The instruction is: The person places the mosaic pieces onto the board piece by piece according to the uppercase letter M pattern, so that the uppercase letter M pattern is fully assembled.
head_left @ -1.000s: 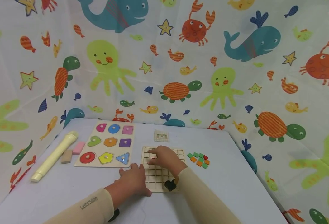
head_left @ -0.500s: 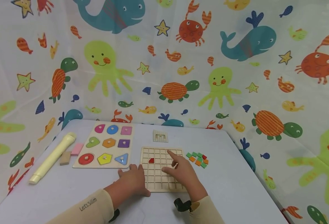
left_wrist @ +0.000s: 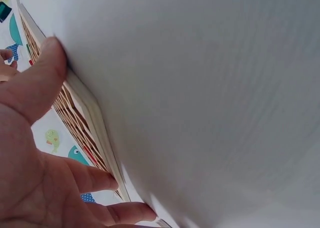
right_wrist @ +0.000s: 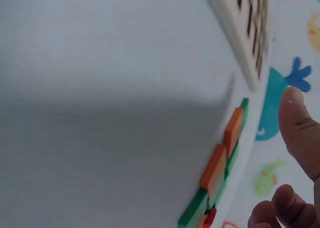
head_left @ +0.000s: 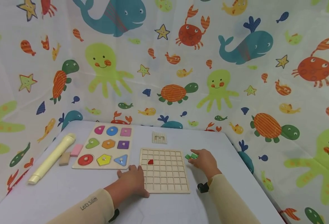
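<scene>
Two hands at a pale wooden grid board (head_left: 165, 174) on a white desk (head_left: 243, 180).
The left hand (head_left: 132, 182), spread wide, touches the board's left edge; one red quarter-round piece (head_left: 150, 161) sits in a compartment near the far left corner. Beside the right edge, the right hand (head_left: 206, 161) has thumb and fingers apart at flat green and orange tiles (right_wrist: 214, 167); contact I cannot tell. Towards the desk's left edge, nine coloured shapes fill a pale wooden puzzle board (head_left: 114, 152). Behind hangs a white cloth (head_left: 164, 56) with printed sea animals.

there is one grid board (head_left: 165, 171), nine knobbed shapes (head_left: 108, 144) and two blocks (head_left: 76, 150).
</scene>
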